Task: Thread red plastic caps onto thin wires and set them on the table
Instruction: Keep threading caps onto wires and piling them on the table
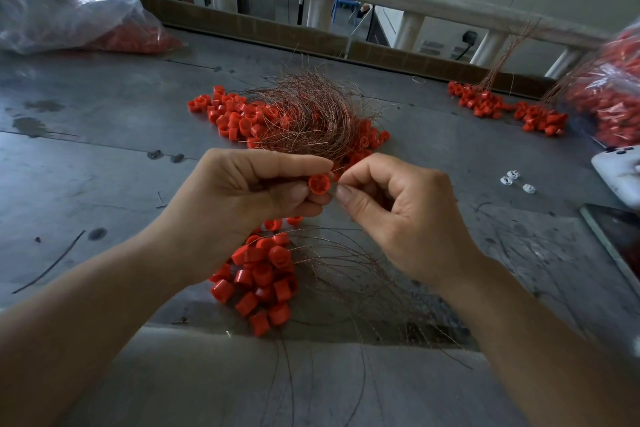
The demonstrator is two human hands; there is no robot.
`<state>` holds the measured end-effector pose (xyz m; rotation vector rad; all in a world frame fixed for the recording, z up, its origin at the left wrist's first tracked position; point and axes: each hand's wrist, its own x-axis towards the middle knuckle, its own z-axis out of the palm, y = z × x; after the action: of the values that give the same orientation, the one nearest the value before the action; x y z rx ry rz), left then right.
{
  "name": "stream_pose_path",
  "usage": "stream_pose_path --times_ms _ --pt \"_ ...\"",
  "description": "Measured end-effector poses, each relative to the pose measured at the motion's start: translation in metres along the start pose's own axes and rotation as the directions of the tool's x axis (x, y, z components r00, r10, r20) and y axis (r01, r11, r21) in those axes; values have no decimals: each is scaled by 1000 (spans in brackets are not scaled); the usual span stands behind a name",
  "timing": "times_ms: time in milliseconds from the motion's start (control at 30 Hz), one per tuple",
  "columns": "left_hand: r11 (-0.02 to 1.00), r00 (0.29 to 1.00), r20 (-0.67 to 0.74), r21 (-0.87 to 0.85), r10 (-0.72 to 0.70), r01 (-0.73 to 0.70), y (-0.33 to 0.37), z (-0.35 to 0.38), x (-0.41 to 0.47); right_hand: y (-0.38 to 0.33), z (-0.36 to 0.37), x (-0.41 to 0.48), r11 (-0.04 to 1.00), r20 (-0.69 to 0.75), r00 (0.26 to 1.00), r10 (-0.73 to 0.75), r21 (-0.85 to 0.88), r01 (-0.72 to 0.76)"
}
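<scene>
The cap [318,184] was tiny and light. It was hard, smooth plastic, so I think it could slip and pop out if I squeezed it wrong. The best place to hold it was by its round sides, with the open end left free. The wire [338,169] was very thin and bendy. I think it had to be held close to its tip, or it would just fold over and miss the hole.

My left hand [249,191] was curled round the cap. My thumb and fingers pinched its sides, and the open end faced me. My right hand [391,215] was just right of the cap, almost touching it. Its thumb and first finger were pressed tight together on the wire, which was so thin I could hardly see it there.

The cap was up off the table [104,149], in the middle, between my two hands. A pile of caps on wires [263,274] lay near me, under my hands. A bigger heap of loose wires [311,114] and caps lay farther away.
</scene>
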<state>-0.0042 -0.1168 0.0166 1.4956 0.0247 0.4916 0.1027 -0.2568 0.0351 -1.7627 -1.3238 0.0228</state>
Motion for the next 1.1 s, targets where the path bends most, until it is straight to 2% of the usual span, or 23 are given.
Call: stream_pose_path --times_ms 200,500,733,833,967,1100 --pt "1000 1000 22 -14 7 -7 1 -1 -1 -1 -2 0 999 39 999 22 32 -23" --pt "986 993 118 -163 -12 31 3 -6 -1 -2 -4 1 967 89 985 144 200 -160" --pt "964 981 189 -253 -37 85 4 -4 0 -5 -6 3 885 229 952 201 374 -277" --pt "962 973 220 -245 -64 119 3 -1 -1 -7 -5 3 857 305 927 218 395 -331" --pt "953 985 145 -271 -97 133 3 -1 0 -4 -5 4 874 270 934 236 362 -325" --pt "954 989 110 -273 -99 125 4 -1 0 -3 -5 5 913 198 960 196 320 -252"
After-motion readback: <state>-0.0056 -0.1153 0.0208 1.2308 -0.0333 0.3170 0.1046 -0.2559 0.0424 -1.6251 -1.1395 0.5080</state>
